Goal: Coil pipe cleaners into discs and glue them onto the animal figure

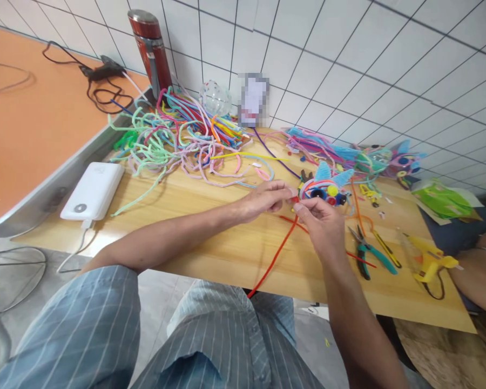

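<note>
A long red pipe cleaner (273,262) runs down from between my hands and hangs over the table's front edge. My left hand (267,201) pinches it near its upper end, thumb and fingers pressed together. Close beside, my right hand (323,219) is closed on the same pipe cleaner, just below the left fingertips. Right behind my right hand is a pipe-cleaner figure (332,190) with light blue pointed ears and round coloured pieces; whether my fingers touch it I cannot tell. Another red pipe cleaner (362,259) lies on the table, partly beneath my right hand.
Teal-handled pliers (375,256), a yellow utility knife (389,251) and a yellow glue gun (429,265) lie right. Tangled pipe cleaners (178,140), a red thermos (152,56), a phone (253,100) and a white power bank (92,192) stand left and behind. Another person's arm (480,270) reaches in.
</note>
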{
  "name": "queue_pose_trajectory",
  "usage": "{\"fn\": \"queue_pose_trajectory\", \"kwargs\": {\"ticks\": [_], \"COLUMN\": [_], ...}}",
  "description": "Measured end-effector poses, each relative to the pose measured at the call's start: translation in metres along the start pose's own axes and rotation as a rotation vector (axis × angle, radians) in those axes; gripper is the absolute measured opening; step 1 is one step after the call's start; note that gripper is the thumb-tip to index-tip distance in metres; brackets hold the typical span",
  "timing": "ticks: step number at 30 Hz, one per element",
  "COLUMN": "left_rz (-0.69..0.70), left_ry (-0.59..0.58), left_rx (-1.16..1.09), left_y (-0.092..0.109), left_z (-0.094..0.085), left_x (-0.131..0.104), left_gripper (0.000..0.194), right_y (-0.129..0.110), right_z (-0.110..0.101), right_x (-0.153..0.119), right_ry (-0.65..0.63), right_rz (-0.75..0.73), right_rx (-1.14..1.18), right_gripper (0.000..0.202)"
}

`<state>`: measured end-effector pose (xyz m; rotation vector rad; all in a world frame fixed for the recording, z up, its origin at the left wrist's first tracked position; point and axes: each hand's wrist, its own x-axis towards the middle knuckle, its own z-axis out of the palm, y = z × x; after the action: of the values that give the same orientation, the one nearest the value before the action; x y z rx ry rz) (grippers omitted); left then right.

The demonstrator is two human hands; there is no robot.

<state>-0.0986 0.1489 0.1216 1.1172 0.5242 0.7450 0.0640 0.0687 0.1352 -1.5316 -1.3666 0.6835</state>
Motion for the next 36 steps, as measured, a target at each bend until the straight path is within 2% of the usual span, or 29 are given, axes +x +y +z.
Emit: {"fn": "queue_pose_trajectory", "kwargs": {"ticks": [5, 8, 12, 16, 19, 22, 27, 30, 33, 36], "left_rz": [0.087, 0.129, 0.16, 0.059, 0.002, 0.014, 0.147, 0.199, 0.229, 0.221], "left_ry": [-0.152, -0.152, -0.004, 0.182, 0.277, 0.213, -0.037, -0.123, -0.091, 0.022], "left_rx": [0.302, 0.337, 0.264, -0.035, -0.167, -0.082, 0.317, 0.477, 0.553, 0.438], "left_y": [0.01, 0.008, -0.003, -0.015, -0.018, -0.014, -0.006, -0.005, -0.006, -0.008], "left_z": [-0.014, -0.014, -0.003, 0.014, 0.019, 0.011, -0.01, -0.014, -0.012, -0.005], "left_x": [0.006, 0.006, 0.0, -0.011, -0.014, -0.007, 0.007, 0.006, 0.002, -0.002], "left_gripper": [0.02, 0.017, 0.018, 0.025, 0.029, 0.026, 0.015, 0.014, 0.015, 0.019], "right_y": [0.0, -0.001, -0.004, -0.002, 0.003, 0.005, 0.001, -0.003, -0.006, -0.006], "right_z": [-0.019, -0.021, -0.01, 0.014, 0.026, 0.019, -0.011, -0.022, -0.021, -0.013], "right_x": [0.003, 0.003, 0.001, 0.0, 0.002, 0.006, 0.011, 0.011, 0.009, 0.007], "right_ry": [-0.121, -0.119, -0.063, 0.068, 0.081, 0.051, -0.105, -0.174, -0.175, -0.078], "right_rz": [-0.016, -0.033, -0.038, -0.063, -0.055, -0.038, -0.042, -0.072, -0.091, -0.052], "right_rx": [-0.147, -0.187, -0.122, -0.065, 0.01, 0.008, -0.18, -0.295, -0.322, -0.223], "right_gripper": [0.023, 0.023, 0.022, 0.024, 0.023, 0.023, 0.024, 0.025, 0.023, 0.023]}}
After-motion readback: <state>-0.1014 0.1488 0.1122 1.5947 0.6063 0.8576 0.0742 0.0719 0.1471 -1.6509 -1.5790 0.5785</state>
